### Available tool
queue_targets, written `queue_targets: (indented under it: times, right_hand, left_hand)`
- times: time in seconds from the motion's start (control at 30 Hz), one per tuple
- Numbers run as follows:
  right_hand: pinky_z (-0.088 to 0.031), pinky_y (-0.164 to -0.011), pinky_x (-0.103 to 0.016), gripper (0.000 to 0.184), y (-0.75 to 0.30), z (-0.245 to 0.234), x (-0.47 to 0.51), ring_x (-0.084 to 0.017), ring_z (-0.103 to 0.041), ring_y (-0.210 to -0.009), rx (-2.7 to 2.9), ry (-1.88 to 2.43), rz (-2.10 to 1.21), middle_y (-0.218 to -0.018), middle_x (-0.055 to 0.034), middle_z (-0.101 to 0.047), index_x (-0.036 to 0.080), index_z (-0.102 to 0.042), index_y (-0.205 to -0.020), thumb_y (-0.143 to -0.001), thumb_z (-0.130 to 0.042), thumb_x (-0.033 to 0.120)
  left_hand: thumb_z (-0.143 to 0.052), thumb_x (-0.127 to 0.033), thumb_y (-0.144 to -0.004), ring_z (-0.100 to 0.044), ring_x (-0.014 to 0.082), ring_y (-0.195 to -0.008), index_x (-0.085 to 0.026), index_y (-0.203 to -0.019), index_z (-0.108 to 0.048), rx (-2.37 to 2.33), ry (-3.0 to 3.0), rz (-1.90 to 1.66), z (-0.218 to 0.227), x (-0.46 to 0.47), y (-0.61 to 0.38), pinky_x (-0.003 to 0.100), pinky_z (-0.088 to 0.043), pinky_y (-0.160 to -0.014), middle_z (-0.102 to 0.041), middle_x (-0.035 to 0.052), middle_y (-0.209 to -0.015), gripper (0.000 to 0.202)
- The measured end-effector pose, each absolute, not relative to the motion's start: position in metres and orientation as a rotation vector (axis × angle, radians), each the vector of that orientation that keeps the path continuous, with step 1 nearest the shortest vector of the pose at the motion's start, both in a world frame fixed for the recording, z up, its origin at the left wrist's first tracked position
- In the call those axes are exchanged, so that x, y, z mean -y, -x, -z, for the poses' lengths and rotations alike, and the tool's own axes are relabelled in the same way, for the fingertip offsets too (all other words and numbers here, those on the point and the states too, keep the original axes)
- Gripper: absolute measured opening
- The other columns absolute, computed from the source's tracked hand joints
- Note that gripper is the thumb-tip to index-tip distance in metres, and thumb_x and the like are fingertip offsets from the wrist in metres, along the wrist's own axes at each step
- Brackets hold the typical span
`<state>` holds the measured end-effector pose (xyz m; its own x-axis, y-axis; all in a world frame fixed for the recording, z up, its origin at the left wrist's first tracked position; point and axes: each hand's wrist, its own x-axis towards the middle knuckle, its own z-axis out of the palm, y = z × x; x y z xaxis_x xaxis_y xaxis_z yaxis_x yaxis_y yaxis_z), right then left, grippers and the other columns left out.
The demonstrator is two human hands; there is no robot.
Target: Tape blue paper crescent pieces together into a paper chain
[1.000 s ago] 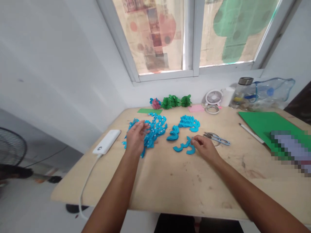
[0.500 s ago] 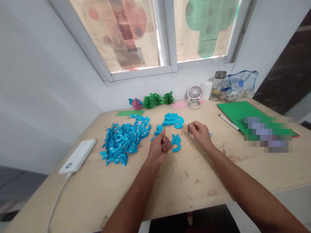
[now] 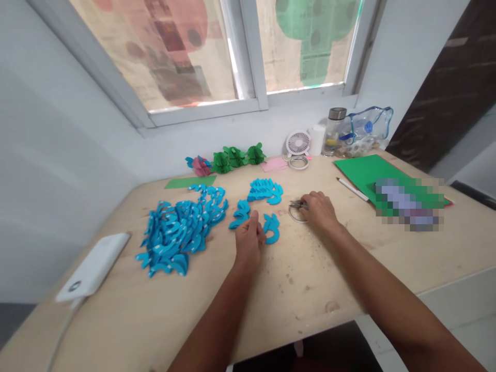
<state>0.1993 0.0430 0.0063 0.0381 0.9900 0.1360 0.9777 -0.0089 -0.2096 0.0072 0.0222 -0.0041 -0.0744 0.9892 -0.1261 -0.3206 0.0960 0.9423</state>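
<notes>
My right hand [image 3: 320,212] is closed round a small grey metal tool [image 3: 297,204], its fingers hiding most of it and its kind. Under the tool lies a thin roll of tape [image 3: 295,216] on the table. My left hand [image 3: 249,237] is curled with thumb and fingers together; whatever it may hold is hidden. Close beside it sit a blue curved paper cutout [image 3: 272,229] on the right and folded blue pieces [image 3: 241,213] behind. Further back is a fanned group of blue pieces [image 3: 264,190]. A big heap of white-dotted blue pieces [image 3: 176,227] lies to the left.
A white power bank [image 3: 95,264] with a cable lies at the left. Along the wall stand green paper shapes [image 3: 234,157], a small fan [image 3: 298,143] and a bottle [image 3: 335,132]. A pen [image 3: 352,189] and green sheets [image 3: 364,173] are at the right.
The view has swung right, so the table appears shifted left. My right hand has turned over, and the grey metal tool now shows in its fingers. My left hand stays curled.
</notes>
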Motion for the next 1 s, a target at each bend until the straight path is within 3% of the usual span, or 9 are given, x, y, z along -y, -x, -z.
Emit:
queue_targets:
  times: [0.3,0.6,0.83,1.0]
  right_hand:
    - [-0.031,-0.076,-0.035,0.020,-0.202,-0.001,-0.044,-0.025,-0.048,-0.095,2.001,2.128,-0.093,-0.098,-0.0100,-0.062,0.019,-0.063,-0.094,-0.078,-0.053,0.026]
    - [-0.033,-0.069,-0.031,0.018,-0.203,0.000,-0.047,-0.022,-0.052,-0.086,1.860,2.079,-0.179,-0.090,-0.0076,-0.063,0.019,-0.060,-0.086,-0.073,-0.057,0.031]
    - [-0.036,-0.061,-0.027,0.018,-0.212,0.001,-0.053,-0.016,-0.055,-0.073,1.535,1.903,-0.251,-0.084,-0.0024,-0.062,0.021,-0.055,-0.081,-0.068,-0.059,0.032]
    - [-0.041,-0.062,-0.028,0.024,-0.222,0.011,-0.062,-0.015,-0.055,-0.065,1.248,1.741,-0.441,-0.075,-0.0007,-0.061,0.019,-0.052,-0.079,-0.065,-0.060,0.036]
  left_hand:
    - [-0.055,-0.055,-0.074,-0.028,0.0053,-0.033,-0.019,-0.042,-0.035,-1.097,-0.908,-1.361,0.004,-0.019,-0.007,0.020,-0.024,-0.035,-0.029,-0.0062,-0.035,0.053]
    - [-0.058,-0.048,-0.073,-0.024,0.0056,-0.034,-0.019,-0.045,-0.039,-1.245,-1.002,-1.448,0.002,-0.026,0.005,0.021,-0.019,-0.036,-0.028,-0.0069,-0.037,0.045]
    - [-0.058,-0.031,-0.074,-0.038,0.0099,-0.047,-0.018,-0.049,-0.052,-1.335,-1.582,-1.354,0.001,-0.019,0.003,0.021,-0.028,-0.047,-0.042,-0.0032,-0.046,0.028]
    - [-0.050,-0.023,-0.079,-0.055,0.0159,-0.072,-0.020,-0.077,-0.063,-1.186,-2.181,-1.063,0.002,-0.015,-0.008,0.026,-0.040,-0.068,-0.063,0.0045,-0.079,0.014]
